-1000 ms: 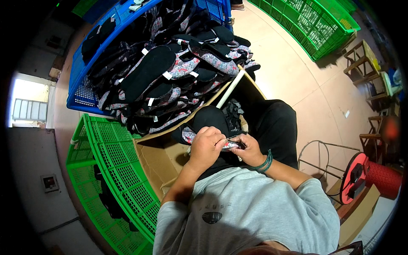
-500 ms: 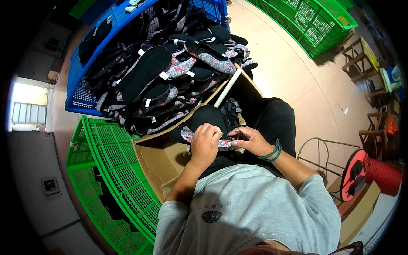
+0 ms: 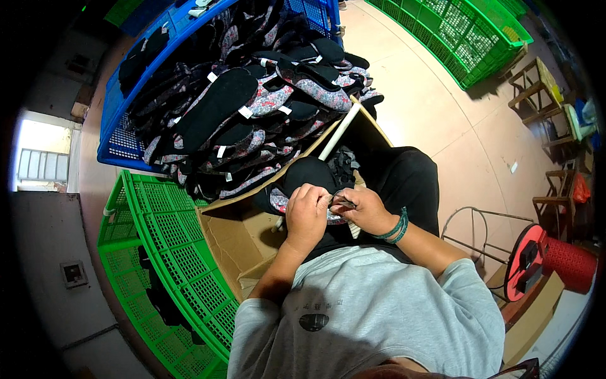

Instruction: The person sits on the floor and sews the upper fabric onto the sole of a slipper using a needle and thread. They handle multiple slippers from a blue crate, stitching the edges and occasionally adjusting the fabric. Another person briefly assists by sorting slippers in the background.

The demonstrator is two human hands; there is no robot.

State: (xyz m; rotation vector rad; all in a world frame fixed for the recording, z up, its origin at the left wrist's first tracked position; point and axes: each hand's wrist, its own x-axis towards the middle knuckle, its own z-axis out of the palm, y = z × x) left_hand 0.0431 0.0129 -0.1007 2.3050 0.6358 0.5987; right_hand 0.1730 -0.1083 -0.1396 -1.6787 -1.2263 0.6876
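Over my lap lies a cloth shoe [image 3: 308, 172] with a black sole and grey-red floral fabric along its side. My left hand [image 3: 306, 215] is closed on the shoe's edge, thumb and fingers pinched together. Just to the right, my right hand [image 3: 371, 215] is closed around a small dark tool [image 3: 343, 201], held against the shoe close to my left fingertips. The tool's exact kind is too small to make out. Both hands cover much of the shoe's near part.
A blue crate [image 3: 113, 139] heaped with floral and black cloth shoes [image 3: 221, 107] stands ahead. An open cardboard box [image 3: 235, 243] with a pale stick [image 3: 339, 131] across it sits by my legs. Green crates [image 3: 183, 262] are left and far right; wooden stools [image 3: 536, 82] stand right.
My right hand has turned and drawn in toward my left hand, and the dark tool now shows more clearly in it. My left hand keeps its grip on the shoe.
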